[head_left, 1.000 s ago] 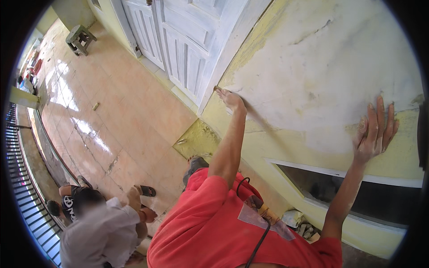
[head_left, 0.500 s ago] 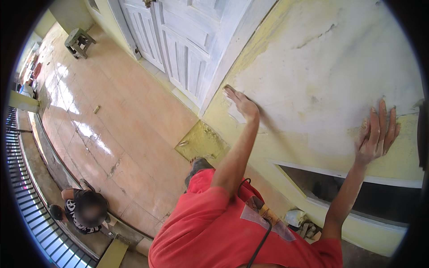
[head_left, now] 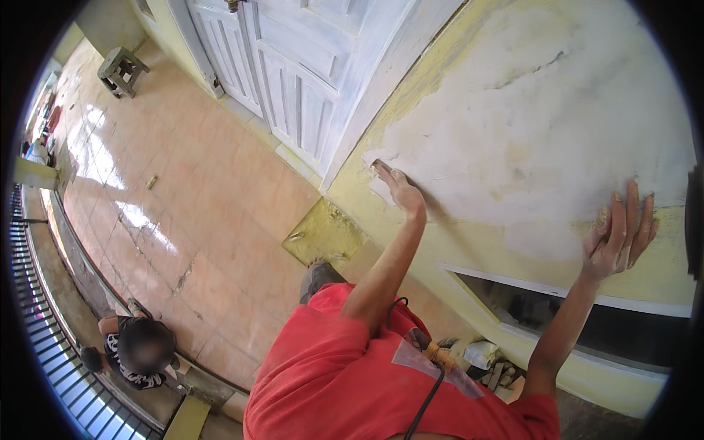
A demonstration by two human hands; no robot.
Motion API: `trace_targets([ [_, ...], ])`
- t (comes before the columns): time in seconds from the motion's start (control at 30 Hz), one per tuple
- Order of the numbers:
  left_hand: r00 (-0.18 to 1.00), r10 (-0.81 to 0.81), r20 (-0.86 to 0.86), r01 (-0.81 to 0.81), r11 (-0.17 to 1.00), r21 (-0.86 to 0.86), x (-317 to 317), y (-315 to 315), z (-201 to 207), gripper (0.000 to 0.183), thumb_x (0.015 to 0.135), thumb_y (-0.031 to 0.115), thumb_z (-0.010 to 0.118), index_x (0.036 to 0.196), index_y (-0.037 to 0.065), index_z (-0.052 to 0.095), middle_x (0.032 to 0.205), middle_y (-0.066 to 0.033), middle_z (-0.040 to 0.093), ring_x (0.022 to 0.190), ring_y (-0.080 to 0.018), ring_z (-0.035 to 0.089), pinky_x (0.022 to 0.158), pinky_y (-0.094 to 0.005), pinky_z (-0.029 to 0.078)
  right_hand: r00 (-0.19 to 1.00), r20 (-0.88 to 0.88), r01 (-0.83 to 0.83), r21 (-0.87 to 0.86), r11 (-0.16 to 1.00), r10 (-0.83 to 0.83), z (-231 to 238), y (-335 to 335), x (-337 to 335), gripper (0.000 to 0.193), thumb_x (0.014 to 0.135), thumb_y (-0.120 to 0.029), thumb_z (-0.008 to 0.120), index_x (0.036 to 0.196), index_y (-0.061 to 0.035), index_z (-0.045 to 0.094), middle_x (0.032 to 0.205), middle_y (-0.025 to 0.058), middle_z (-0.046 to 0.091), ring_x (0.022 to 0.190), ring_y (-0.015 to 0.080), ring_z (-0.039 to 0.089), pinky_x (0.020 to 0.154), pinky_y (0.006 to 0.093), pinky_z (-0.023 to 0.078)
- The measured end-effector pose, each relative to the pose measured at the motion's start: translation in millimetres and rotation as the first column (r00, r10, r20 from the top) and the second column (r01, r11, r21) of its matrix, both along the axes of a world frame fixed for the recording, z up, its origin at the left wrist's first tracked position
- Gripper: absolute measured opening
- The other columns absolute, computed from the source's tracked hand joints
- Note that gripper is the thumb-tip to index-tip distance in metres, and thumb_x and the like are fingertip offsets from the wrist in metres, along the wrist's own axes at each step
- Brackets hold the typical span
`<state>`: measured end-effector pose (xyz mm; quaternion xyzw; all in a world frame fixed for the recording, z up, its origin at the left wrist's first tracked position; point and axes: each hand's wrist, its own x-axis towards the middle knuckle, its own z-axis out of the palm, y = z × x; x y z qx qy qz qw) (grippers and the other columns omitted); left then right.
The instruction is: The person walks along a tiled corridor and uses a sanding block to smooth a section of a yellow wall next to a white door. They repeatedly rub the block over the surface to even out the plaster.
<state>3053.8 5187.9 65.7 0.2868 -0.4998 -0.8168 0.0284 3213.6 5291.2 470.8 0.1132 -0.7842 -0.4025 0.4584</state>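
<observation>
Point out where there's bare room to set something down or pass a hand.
Mostly bare: the tiled floor between the white door and the railing, bar a small stub. For passing a hand: the wall between the left hand and right hand. Crowded: the scrap heap below the dark opening.

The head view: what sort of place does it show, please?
Probably a house's porch or terrace: white panelled doors in a yellow wall, a tiled floor, and a barred railing along the left edge.
</observation>
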Motion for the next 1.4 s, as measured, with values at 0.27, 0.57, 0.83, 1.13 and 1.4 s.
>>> trace_targets([
  [0.27, 0.988, 0.081, -0.132, -0.087, 0.995, -0.045, -15, -3, 38, 0.060, 0.114, 0.022, 0.027, 0.165, -0.009, 0.019, 0.176, -0.0237, 0.015, 0.164, -0.0344, 0.010, 0.133, -0.0401, 0.012, 1.000, 0.001, 0.015, -0.025, 1.000, -0.015, 3, -11, -6, 0.021, 0.111, -0.027, 0.056, 0.117, -0.0159, 0.072, 0.131, 0.0035, 0.076, 0.134, 0.0357, 0.062, 0.124, 0.0493, 0.034],
  [0.57, 0.974, -0.052, -0.219, 0.000, 0.973, -0.230, 0, -2, 102, 0.060, 0.113, 0.020, 0.026, 0.165, -0.009, 0.017, 0.175, -0.0261, 0.013, 0.163, -0.0380, 0.009, 0.134, -0.0439, 0.006, 1.000, -0.011, 0.017, -0.037, 0.999, -0.018, -2, -6, -3, 0.021, 0.110, -0.029, 0.057, 0.117, -0.0177, 0.073, 0.132, 0.0022, 0.075, 0.134, 0.0340, 0.062, 0.125, 0.0484, 0.032],
  [0.83, 0.940, -0.081, -0.330, 0.001, 0.972, -0.235, 9, -19, 127, 0.063, 0.115, 0.028, 0.028, 0.165, -0.009, 0.016, 0.175, -0.0254, 0.013, 0.164, -0.0364, 0.006, 0.134, -0.0441, 0.005, 1.000, -0.011, 0.006, -0.046, 0.999, -0.006, 0, -7, -2, 0.022, 0.110, -0.030, 0.057, 0.117, -0.0170, 0.074, 0.131, 0.0010, 0.076, 0.134, 0.0332, 0.062, 0.125, 0.0475, 0.032],
  [1.13, 0.900, -0.165, -0.404, 0.045, 0.956, -0.290, 7, -36, 148, 0.063, 0.114, 0.024, 0.027, 0.165, -0.011, 0.012, 0.175, -0.0266, 0.014, 0.164, -0.0375, 0.006, 0.133, -0.0446, 0.005, 1.000, 0.005, 0.009, -0.072, 0.997, -0.009, 1, -11, -3, 0.020, 0.108, -0.028, 0.059, 0.117, -0.0172, 0.073, 0.131, 0.0009, 0.076, 0.134, 0.0336, 0.062, 0.124, 0.0491, 0.033],
  [1.4, 0.875, -0.177, -0.451, 0.066, 0.966, -0.251, 15, -34, 143, 0.066, 0.113, 0.027, 0.032, 0.166, -0.008, 0.013, 0.176, -0.0255, 0.011, 0.164, -0.0404, 0.003, 0.133, -0.0460, 0.004, 1.000, 0.013, 0.011, -0.061, 0.998, -0.010, 2, -17, -2, 0.020, 0.110, -0.029, 0.057, 0.116, -0.0181, 0.073, 0.129, -0.0003, 0.077, 0.133, 0.0318, 0.064, 0.123, 0.0460, 0.035],
])
